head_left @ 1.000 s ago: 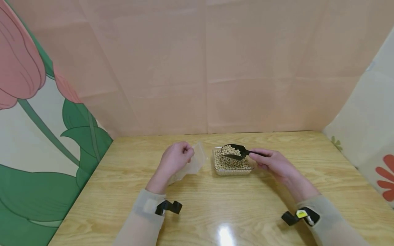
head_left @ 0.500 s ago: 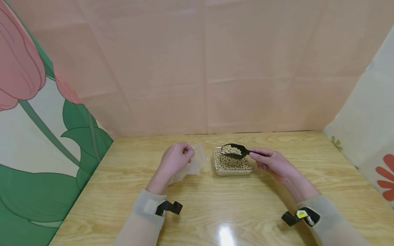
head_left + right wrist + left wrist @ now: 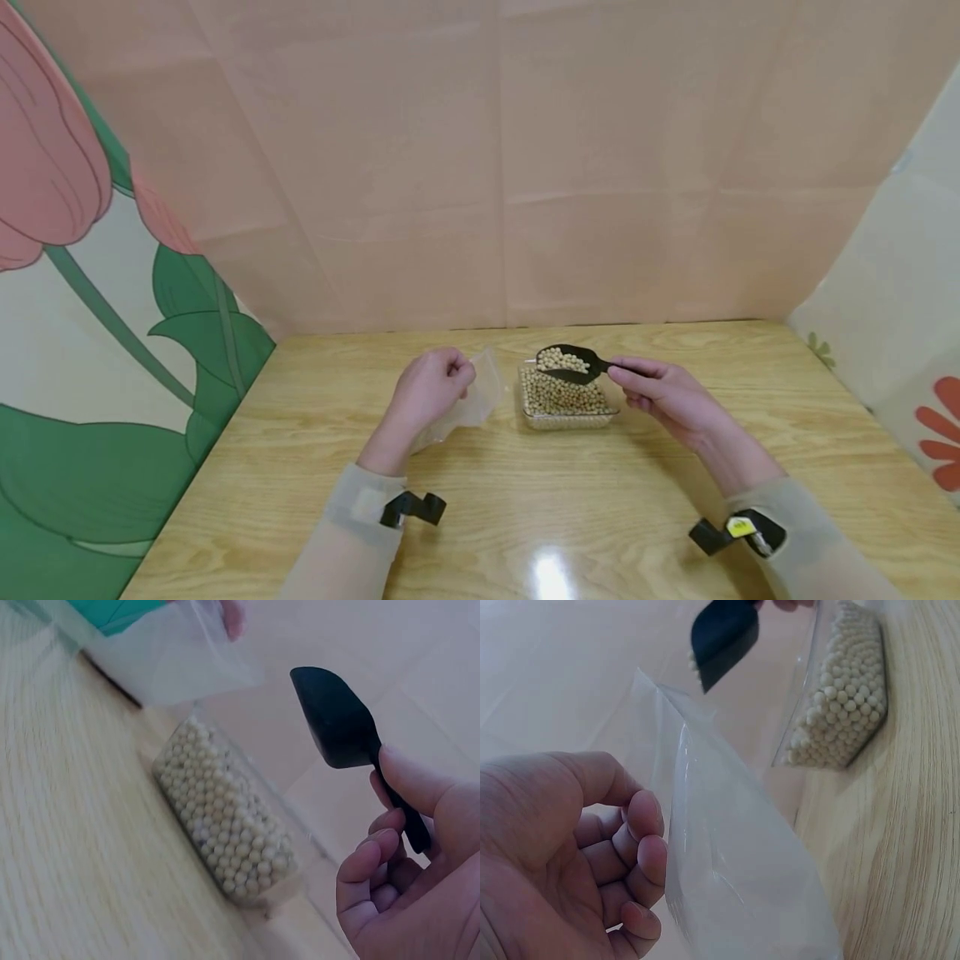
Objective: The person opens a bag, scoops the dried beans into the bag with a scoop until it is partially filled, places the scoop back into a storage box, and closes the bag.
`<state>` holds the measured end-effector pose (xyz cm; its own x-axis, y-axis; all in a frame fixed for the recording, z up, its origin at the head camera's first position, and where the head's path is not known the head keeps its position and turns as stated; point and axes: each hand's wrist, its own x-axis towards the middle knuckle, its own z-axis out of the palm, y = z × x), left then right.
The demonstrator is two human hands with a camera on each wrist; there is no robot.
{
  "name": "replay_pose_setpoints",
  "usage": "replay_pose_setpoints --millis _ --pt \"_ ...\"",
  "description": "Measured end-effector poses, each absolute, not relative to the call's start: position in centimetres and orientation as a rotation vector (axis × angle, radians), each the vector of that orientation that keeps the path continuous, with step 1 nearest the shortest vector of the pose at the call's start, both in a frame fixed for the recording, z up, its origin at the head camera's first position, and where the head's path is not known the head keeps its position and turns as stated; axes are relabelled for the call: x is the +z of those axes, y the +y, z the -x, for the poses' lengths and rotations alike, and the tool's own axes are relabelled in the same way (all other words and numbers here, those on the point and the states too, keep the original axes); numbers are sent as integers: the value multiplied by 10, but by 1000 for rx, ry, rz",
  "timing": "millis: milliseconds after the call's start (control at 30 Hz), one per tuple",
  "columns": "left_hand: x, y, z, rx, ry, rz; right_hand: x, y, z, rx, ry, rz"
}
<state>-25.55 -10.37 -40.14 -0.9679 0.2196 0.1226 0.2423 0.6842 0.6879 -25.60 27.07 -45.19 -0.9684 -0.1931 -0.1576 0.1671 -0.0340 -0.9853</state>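
A clear plastic bag (image 3: pixel 735 855) is pinched by my left hand (image 3: pixel 431 387) and stands partly spread beside the fingers. My right hand (image 3: pixel 663 396) grips the handle of a black scoop (image 3: pixel 337 724). Small round cream-coloured beans (image 3: pixel 561 361) lie heaped in the scoop. Below it a clear rectangular container (image 3: pixel 568 422) full of the same kind of beans (image 3: pixel 221 814) sits on the table. The scoop is held above the container, apart from the bag. In the left wrist view, only a few of the scooped beans show at the scoop's edge.
A wood-grain table (image 3: pixel 480 517) bears the container. Behind it hangs a plain pink cloth (image 3: pixel 495 167). To the left is a panel printed with a tulip (image 3: pixel 52 133), and on the right a pale panel (image 3: pixel 900 300) with a red flower.
My right hand has raised the loaded scoop slightly from close over the beans in the container. My left hand and the bag have hardly moved.
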Motion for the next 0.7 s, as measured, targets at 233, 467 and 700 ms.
replay_pose_setpoints --millis 233,467,700 --pt "-401 -104 255 -1174 -2855 376 -436 253 253 -2056 2052 82" --pt "-400 -105 255 -1158 -2851 337 -424 227 253 -2032 2119 85" --pt "-398 -105 256 -1143 -2834 341 -421 208 255 -1928 2239 141"
